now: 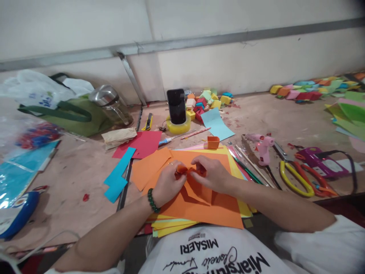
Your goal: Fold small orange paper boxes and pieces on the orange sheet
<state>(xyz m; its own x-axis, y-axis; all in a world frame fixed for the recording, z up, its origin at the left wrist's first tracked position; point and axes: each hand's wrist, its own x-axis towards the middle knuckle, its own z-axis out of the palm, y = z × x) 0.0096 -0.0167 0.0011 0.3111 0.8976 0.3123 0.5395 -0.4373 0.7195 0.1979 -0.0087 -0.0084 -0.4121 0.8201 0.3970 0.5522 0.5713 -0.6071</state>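
Both of my hands are closed around a small piece of folded orange paper (pixel 181 169), held just above a stack of coloured paper. My left hand (pixel 169 182), with a green bead bracelet (pixel 153 201) at the wrist, pinches its left side. Fingers of my right hand (pixel 212 174) grip the right side, hiding part of it. Beneath them lie large orange sheets (pixel 222 213), with yellow sheets (pixel 173 228) showing under the edges. A small open orange paper box (pixel 213 142) stands just beyond the stack.
Scissors (pixel 296 179), a pink glue gun (pixel 262 146) and a purple device (pixel 322 161) lie to the right. A phone (pixel 176 106) stands in a yellow tape roll (pixel 178 125), beside several paper cubes (pixel 205 101). Blue paper strips (pixel 119 171), a bottle (pixel 111 104) and a green bag (pixel 91 121) are left.
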